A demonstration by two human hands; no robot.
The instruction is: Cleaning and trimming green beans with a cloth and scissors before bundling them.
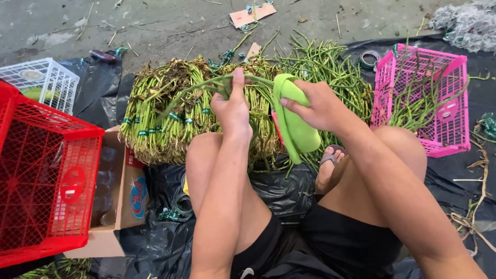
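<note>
My left hand (232,106) grips a few long green bean stems (199,87) that arch out to the left. My right hand (318,106) holds a folded lime-green cloth (295,121) wrapped over the same stems, just right of my left hand. Both hands hover above my bare knees. Behind them lie tied bundles of long green beans (160,116) with green tape bands, stacked on black plastic sheeting (289,188).
A red plastic crate (44,175) stands at left beside an open cardboard box (121,206) and a white basket (44,80). A pink basket (439,106) with loose beans sits at right. Loose beans (330,67) pile up behind. My sandalled foot (330,157) rests between my legs.
</note>
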